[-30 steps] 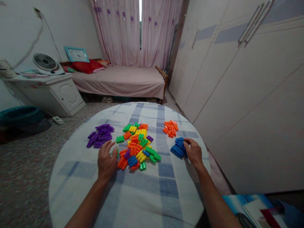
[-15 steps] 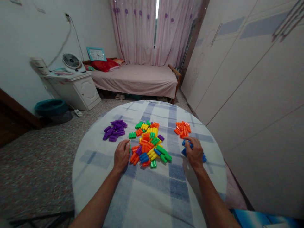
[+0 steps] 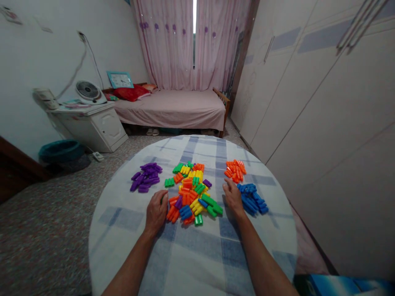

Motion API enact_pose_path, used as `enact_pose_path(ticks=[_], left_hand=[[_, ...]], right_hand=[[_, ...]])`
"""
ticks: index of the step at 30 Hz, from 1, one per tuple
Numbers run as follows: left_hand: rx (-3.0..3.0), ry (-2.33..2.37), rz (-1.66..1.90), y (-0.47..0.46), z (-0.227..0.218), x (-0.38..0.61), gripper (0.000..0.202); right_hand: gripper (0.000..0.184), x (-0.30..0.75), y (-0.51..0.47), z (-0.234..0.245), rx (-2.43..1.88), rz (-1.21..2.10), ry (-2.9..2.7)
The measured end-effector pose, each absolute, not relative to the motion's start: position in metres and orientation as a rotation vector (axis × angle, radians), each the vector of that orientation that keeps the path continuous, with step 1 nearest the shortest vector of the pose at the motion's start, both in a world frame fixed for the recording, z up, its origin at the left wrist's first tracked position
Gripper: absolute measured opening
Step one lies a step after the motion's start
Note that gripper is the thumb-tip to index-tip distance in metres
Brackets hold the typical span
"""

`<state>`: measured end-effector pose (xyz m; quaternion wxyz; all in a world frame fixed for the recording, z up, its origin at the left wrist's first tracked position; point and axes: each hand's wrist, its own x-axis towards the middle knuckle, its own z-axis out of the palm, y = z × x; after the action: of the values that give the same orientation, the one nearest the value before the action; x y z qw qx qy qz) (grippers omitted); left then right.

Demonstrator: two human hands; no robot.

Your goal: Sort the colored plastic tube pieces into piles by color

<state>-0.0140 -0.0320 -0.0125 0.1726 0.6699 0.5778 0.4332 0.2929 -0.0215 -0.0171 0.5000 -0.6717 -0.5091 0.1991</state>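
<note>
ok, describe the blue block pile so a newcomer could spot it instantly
On the round table with the checked cloth, look at its right side, just right of the person's right hand. The blue block pile lies there, nearer the camera than the orange pile, and is the only all-blue cluster; the middle heap is mixed.

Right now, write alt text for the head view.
Hands rest on a round table: the left hand at the near edge of a mixed pile of blocks, the right hand between it and a blue pile. A purple pile and an orange pile lie beyond.
</note>
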Motion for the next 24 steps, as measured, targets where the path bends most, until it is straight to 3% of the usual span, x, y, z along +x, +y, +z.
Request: enact_pose_path(ticks=[9, 19, 24], left_hand=[[1.923, 1.457, 1.156, -0.033, -0.011, 0.012, 0.037], [2.059, 1.63, 1.221, -0.008, 0.008, 0.017, 0.028], [2.368, 1.745, 0.87, 0.029, 0.019, 0.017, 0.033]], right_hand=[[0.042, 0.289, -0.026, -0.02, -1.578, 0.33, -1.344], [0.034, 0.289, -0.027, -0.022, -1.643, 0.253, -1.487], [0.034, 0.289, -0.028, -0.02, -1.657, 0.258, -1.509]])
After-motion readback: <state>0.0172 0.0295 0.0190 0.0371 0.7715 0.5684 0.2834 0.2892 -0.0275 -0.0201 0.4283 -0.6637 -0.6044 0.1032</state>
